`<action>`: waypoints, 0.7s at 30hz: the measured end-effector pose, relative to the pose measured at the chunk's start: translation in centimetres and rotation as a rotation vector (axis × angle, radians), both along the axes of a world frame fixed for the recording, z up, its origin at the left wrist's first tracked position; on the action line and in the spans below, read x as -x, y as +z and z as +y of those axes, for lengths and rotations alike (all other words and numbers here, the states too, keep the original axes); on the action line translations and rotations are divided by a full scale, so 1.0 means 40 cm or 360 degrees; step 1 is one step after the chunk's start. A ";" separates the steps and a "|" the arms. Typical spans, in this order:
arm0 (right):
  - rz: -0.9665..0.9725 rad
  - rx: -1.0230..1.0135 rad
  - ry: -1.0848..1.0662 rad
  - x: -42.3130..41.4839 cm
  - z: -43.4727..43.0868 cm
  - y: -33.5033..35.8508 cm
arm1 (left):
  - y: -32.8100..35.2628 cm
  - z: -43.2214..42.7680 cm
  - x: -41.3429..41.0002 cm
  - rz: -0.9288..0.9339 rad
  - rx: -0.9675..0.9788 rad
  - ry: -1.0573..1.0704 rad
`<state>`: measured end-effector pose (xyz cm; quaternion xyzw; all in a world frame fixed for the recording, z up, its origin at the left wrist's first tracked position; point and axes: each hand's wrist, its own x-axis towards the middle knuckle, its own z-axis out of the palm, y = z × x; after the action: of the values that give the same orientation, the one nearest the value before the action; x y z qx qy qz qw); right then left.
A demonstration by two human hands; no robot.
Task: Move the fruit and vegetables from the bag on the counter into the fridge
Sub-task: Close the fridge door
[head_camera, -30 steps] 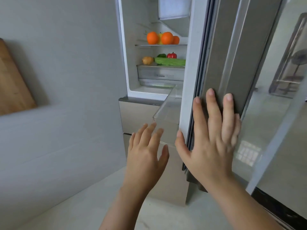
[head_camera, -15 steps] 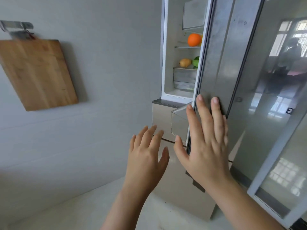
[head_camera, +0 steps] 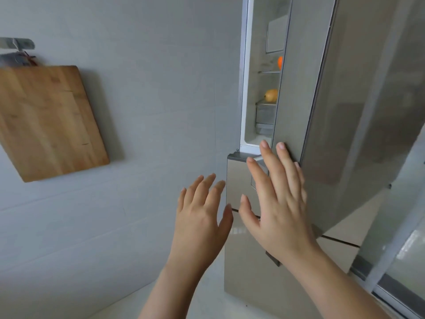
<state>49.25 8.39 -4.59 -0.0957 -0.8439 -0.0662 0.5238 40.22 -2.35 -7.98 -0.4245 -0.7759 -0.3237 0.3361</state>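
Fridge door (head_camera: 296,88) swung further shut since earlier frame, gap narrower | right hand (head_camera: 278,203): grip released, straight fingers pressing door's lower edge | left hand (head_camera: 200,217): grip released, left of door, apart from it | orange (head_camera: 280,62) and yellow fruit (head_camera: 271,95): behind door, partly hidden by it
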 end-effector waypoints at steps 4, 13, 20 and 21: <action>-0.0025 0.0001 0.0035 0.087 0.007 0.006 | 0.004 -0.008 0.096 0.0020 0.0019 -0.0043; -0.0222 -0.0102 -0.0180 0.253 0.112 -0.004 | 0.008 0.042 0.246 0.0019 -0.0024 -0.0049; -0.0311 -0.0199 -0.0139 0.405 0.244 -0.008 | 0.015 0.139 0.377 0.0024 -0.0038 0.0032; -0.0307 -0.0196 -0.0128 0.427 0.262 -0.008 | 0.019 0.155 0.397 0.0025 -0.0038 0.0038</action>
<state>32.18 18.89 -4.90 -0.0904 -0.8802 -0.1478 0.4418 24.33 3.87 -7.23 -0.4138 -0.7743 -0.3256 0.3510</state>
